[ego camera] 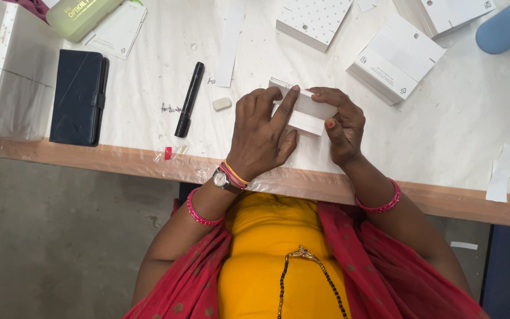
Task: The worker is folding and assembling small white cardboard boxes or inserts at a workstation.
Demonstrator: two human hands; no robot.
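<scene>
Both my hands hold a small flat white box [309, 111] just above the white-covered table [444, 130], near its front edge. My left hand [262, 133] grips the box's left side, with the forefinger stretched along its top edge. My right hand [342, 121] pinches the right end between thumb and fingers. A watch and bangles sit on my left wrist, and a pink bangle on my right. The box's left half is hidden behind my left hand.
A black marker [189, 100] and a small white eraser [222, 104] lie left of my hands. Further left are a black wallet case [78, 97] and a green case [81, 16]. White boxes [395, 59] stand behind, with paper strips [229, 44] and a blue cylinder [509, 26].
</scene>
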